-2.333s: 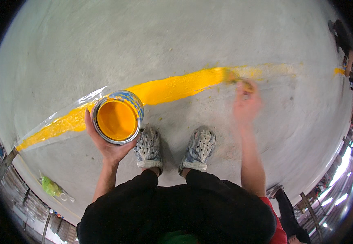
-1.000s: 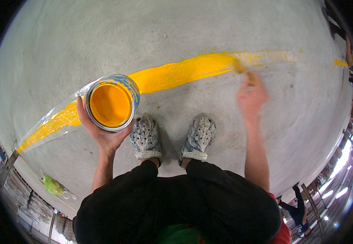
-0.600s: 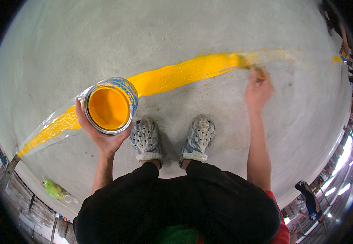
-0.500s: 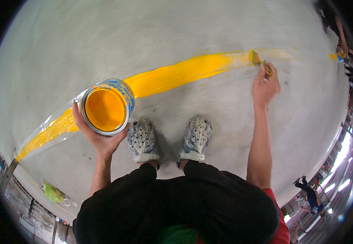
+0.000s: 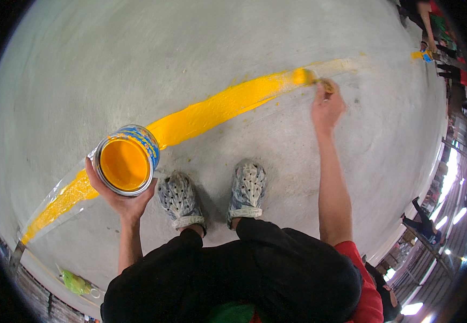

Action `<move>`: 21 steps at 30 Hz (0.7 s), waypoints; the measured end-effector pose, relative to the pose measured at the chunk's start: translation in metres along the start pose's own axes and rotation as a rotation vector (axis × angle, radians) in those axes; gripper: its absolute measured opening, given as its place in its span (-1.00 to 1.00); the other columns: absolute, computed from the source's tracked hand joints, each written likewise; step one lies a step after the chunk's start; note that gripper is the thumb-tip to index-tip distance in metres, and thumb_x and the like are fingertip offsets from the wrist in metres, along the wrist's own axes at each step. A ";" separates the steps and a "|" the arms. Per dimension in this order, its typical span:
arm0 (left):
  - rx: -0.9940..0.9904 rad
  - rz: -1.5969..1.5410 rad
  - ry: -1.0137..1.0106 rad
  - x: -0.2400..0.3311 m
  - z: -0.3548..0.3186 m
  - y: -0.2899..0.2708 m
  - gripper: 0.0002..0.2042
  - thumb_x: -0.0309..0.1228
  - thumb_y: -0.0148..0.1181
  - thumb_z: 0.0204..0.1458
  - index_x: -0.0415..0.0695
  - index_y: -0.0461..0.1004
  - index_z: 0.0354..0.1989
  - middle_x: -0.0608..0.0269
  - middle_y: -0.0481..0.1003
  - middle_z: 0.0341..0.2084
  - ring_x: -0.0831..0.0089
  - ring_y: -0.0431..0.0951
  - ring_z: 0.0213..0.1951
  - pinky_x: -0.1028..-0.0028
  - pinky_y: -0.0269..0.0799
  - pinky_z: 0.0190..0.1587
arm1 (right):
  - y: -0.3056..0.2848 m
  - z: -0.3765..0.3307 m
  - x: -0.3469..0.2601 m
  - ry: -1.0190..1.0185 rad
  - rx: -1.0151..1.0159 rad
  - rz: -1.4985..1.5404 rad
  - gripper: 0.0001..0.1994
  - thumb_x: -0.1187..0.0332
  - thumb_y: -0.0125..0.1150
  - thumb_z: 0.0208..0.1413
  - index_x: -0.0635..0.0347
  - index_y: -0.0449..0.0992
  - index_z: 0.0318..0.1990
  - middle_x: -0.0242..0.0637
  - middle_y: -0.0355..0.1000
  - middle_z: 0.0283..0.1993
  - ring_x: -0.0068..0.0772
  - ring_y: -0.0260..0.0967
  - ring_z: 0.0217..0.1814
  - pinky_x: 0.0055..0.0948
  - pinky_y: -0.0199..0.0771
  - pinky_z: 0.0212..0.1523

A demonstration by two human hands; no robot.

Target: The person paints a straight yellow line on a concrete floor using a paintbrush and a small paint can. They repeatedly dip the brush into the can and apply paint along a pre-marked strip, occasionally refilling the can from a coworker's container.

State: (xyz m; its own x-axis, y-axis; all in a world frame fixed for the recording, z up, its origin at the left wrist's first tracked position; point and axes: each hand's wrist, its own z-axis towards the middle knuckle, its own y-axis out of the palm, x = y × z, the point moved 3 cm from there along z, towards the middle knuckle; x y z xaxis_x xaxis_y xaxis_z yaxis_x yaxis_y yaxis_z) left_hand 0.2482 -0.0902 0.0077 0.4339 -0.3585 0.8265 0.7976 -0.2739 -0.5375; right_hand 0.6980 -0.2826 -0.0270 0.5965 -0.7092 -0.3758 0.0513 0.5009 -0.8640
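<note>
My left hand (image 5: 123,202) is closed around a paint can (image 5: 150,141), its blue label streaked with drips. Orange-yellow paint (image 5: 125,164) shows inside the can, which tilts so its mouth faces me. On the right, my right hand (image 5: 327,107) grips a paintbrush (image 5: 318,81) by its handle. The yellow bristles, slightly blurred, touch the floor at the thin right end of a yellow painted stripe (image 5: 217,110). The stripe is thick and glossy in the middle and fades to faint streaks beyond the brush.
Clear plastic sheeting (image 5: 56,194) lies along the stripe's left part. My feet, in marbled grey clogs (image 5: 248,185), stand just below the stripe. A green bag (image 5: 75,282) rests at lower left. Other people are at the far right, one near another blue can (image 5: 427,55).
The brush in my right hand has moved left along the stripe onto the thicker paint. The view has shifted, and the can sits slightly lower and further left in it.
</note>
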 end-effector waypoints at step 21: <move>0.023 0.022 -0.016 0.007 -0.002 0.008 0.28 -0.18 0.60 -0.40 -0.15 -0.23 0.48 0.02 0.05 0.36 0.14 0.10 0.39 0.11 -0.08 0.44 | -0.012 0.015 0.025 -0.082 0.074 -0.023 -0.76 0.37 0.23 0.17 0.17 0.53 -0.03 -0.15 0.54 -0.36 -0.19 0.50 -0.36 -0.26 0.49 -0.28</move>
State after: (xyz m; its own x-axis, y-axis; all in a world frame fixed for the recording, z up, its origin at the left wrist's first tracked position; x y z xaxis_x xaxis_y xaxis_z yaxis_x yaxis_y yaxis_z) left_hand 0.2570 -0.0966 0.0093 0.4579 -0.3496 0.8174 0.7971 -0.2458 -0.5516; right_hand 0.7240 -0.2984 -0.0212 0.6582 -0.6793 -0.3245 0.1231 0.5224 -0.8437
